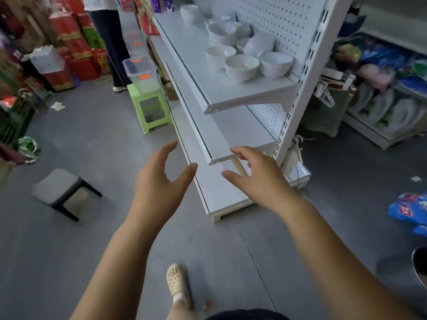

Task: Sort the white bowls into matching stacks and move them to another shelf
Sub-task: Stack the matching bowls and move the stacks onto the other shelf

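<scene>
Several white bowls (241,67) of differing sizes sit loosely grouped at the right end of the top white shelf (231,98), against the pegboard back; one bowl (260,45) lies tipped on others. Another bowl (189,12) stands apart farther back. Below is a bare middle shelf (245,132) and a bottom shelf (219,195). My left hand (161,179) and my right hand (258,176) are held out in front of the shelf's near end, fingers spread and relaxed, holding nothing, well below the bowls.
A green plastic stool (150,107) carrying clear bins (141,72) stands by the shelf, with a person (111,42) behind it. A grey stool (60,190) is on the floor at left. Red boxes (76,47) line the far left; packaged goods (409,211) lie at right.
</scene>
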